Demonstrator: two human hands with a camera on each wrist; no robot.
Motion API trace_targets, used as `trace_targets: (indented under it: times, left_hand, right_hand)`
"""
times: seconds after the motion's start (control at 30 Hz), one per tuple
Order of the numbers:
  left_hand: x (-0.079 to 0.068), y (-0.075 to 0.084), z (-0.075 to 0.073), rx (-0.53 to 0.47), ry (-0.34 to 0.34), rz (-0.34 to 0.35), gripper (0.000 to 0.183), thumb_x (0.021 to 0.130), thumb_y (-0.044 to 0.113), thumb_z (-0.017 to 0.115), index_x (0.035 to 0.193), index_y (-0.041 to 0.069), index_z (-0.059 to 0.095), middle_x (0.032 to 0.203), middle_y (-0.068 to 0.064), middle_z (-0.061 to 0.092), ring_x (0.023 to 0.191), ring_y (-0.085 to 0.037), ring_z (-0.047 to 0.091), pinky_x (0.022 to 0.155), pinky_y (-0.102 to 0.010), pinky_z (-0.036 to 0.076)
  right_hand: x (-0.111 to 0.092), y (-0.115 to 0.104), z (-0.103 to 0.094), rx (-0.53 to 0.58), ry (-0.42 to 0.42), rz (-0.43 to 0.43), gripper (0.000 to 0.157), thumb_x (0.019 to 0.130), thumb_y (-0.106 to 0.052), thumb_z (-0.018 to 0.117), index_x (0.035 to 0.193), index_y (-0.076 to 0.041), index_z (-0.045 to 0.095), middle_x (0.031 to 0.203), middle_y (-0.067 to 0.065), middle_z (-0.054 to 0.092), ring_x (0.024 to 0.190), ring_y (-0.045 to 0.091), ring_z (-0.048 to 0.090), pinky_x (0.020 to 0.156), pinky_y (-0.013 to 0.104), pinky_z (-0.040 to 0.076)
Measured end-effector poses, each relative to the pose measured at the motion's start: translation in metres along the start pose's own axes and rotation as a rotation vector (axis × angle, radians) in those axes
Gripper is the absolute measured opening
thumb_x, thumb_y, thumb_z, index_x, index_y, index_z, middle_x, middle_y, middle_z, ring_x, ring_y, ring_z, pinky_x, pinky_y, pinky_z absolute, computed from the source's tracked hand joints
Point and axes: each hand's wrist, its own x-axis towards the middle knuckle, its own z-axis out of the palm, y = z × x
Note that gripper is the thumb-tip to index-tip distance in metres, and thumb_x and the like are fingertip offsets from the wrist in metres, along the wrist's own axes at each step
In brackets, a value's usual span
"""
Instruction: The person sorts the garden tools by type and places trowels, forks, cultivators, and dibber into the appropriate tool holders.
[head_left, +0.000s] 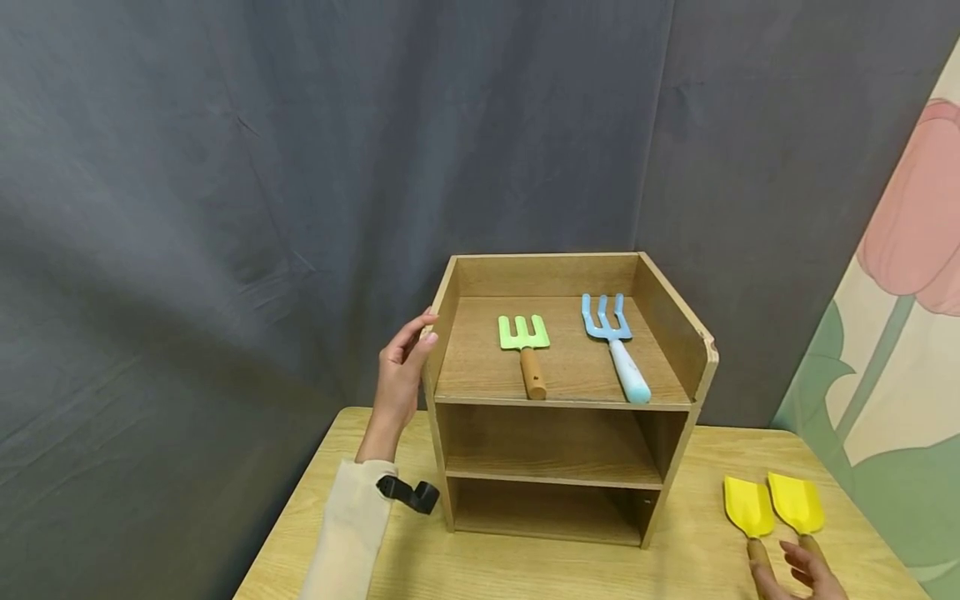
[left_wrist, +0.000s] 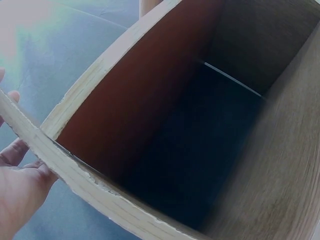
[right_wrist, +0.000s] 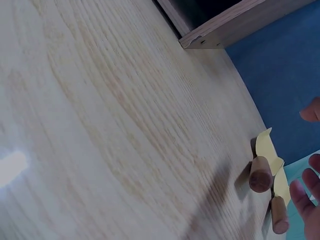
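A small wooden shelf unit [head_left: 555, 404] stands on the table. My left hand [head_left: 405, 367] is at its left side panel, thumb and index fingertips right at the edge. In the left wrist view, the edge of a wooden panel [left_wrist: 95, 187] partly hides the fingers of that hand. Two yellow toy shovels lie side by side at the right, the left shovel [head_left: 748, 505] and the right shovel [head_left: 797, 502], both with brown handles. My right hand [head_left: 806, 577] hovers about these handles, its thumb apart from loosely bent fingers in the right wrist view.
On the unit's top lie a green toy fork [head_left: 525, 333] with a wooden handle and a blue toy fork [head_left: 618, 350]. Two lower compartments face forward. A dark curtain [head_left: 300, 208] hangs behind the table [head_left: 600, 575], and a flower-painted panel [head_left: 900, 350] stands at the right.
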Motion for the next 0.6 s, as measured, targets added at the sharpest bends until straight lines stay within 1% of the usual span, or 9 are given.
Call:
trace_targets:
  times: [0.03, 0.07, 0.17, 0.3, 0.37, 0.43, 0.53, 0.6]
  left_hand:
    - [0.000, 0.000, 0.000, 0.001, 0.001, -0.002, 0.040, 0.092, 0.013, 0.059, 0.125, -0.010, 0.055, 0.141, -0.016, 0.049, 0.133, -0.021, 0.041, 0.105, -0.035, 0.034]
    - [0.000, 0.000, 0.000, 0.001, 0.001, -0.003, 0.040, 0.092, 0.013, 0.059, 0.125, -0.010, 0.055, 0.141, -0.016, 0.049, 0.133, -0.021, 0.041, 0.105, -0.035, 0.034]
    - [0.000, 0.001, 0.000, -0.002, 0.001, -0.002, 0.039, 0.092, 0.013, 0.059, 0.124, -0.010, 0.056, 0.141, -0.015, 0.049, 0.133, -0.022, 0.041, 0.104, -0.034, 0.035]
    - [0.000, 0.000, 0.001, -0.007, -0.001, 0.005, 0.039, 0.092, 0.012, 0.059, 0.124, -0.010, 0.056, 0.141, -0.016, 0.049, 0.132, -0.022, 0.042, 0.104, -0.034, 0.035]
    - [0.000, 0.000, 0.001, -0.009, -0.002, 0.008, 0.038, 0.092, 0.012, 0.059, 0.124, -0.010, 0.056, 0.141, -0.016, 0.049, 0.132, -0.022, 0.041, 0.105, -0.034, 0.035]
    - [0.000, 0.000, 0.001, -0.011, -0.001, 0.011, 0.038, 0.092, 0.012, 0.059, 0.124, -0.010, 0.056, 0.140, -0.017, 0.050, 0.132, -0.023, 0.042, 0.105, -0.034, 0.034]
    - [0.000, 0.000, 0.001, -0.010, -0.003, 0.012, 0.039, 0.092, 0.012, 0.059, 0.124, -0.010, 0.055, 0.140, -0.017, 0.049, 0.133, -0.023, 0.041, 0.105, -0.035, 0.035]
    - [0.001, 0.000, 0.002, -0.010, -0.003, 0.013, 0.040, 0.092, 0.013, 0.059, 0.124, -0.011, 0.055, 0.141, -0.017, 0.049, 0.132, -0.023, 0.042, 0.105, -0.035, 0.035]
  right_hand:
    - [0.001, 0.002, 0.000, -0.003, -0.019, 0.006, 0.073, 0.088, -0.032, 0.068, 0.137, 0.014, 0.037, 0.133, 0.039, 0.038, 0.116, 0.053, 0.039, 0.090, 0.059, 0.036]
    - [0.001, 0.003, 0.001, 0.002, -0.028, 0.006, 0.074, 0.088, -0.031, 0.068, 0.137, 0.014, 0.036, 0.133, 0.040, 0.037, 0.116, 0.053, 0.038, 0.091, 0.061, 0.035]
    - [0.001, 0.004, 0.000, 0.004, -0.053, 0.000, 0.073, 0.088, -0.027, 0.069, 0.137, 0.016, 0.035, 0.133, 0.039, 0.036, 0.116, 0.053, 0.039, 0.089, 0.059, 0.036]
    - [0.000, 0.003, -0.005, -0.015, -0.121, 0.009, 0.073, 0.089, -0.023, 0.069, 0.136, 0.019, 0.033, 0.132, 0.039, 0.034, 0.115, 0.053, 0.037, 0.088, 0.059, 0.037]
    - [0.004, 0.007, -0.006, -0.041, -0.162, 0.029, 0.076, 0.089, -0.026, 0.069, 0.137, 0.019, 0.030, 0.134, 0.039, 0.031, 0.117, 0.054, 0.035, 0.090, 0.061, 0.036]
    - [0.008, 0.013, -0.004, -0.062, -0.182, 0.051, 0.081, 0.089, -0.032, 0.069, 0.138, 0.017, 0.028, 0.136, 0.038, 0.029, 0.119, 0.055, 0.033, 0.092, 0.063, 0.035]
    - [0.014, 0.022, -0.001, -0.092, -0.178, 0.074, 0.084, 0.088, -0.037, 0.068, 0.139, 0.016, 0.028, 0.135, 0.038, 0.030, 0.119, 0.054, 0.033, 0.092, 0.063, 0.036]
    - [0.015, 0.024, 0.000, -0.109, -0.171, 0.094, 0.085, 0.087, -0.040, 0.068, 0.138, 0.015, 0.029, 0.133, 0.039, 0.030, 0.119, 0.054, 0.034, 0.091, 0.062, 0.037]
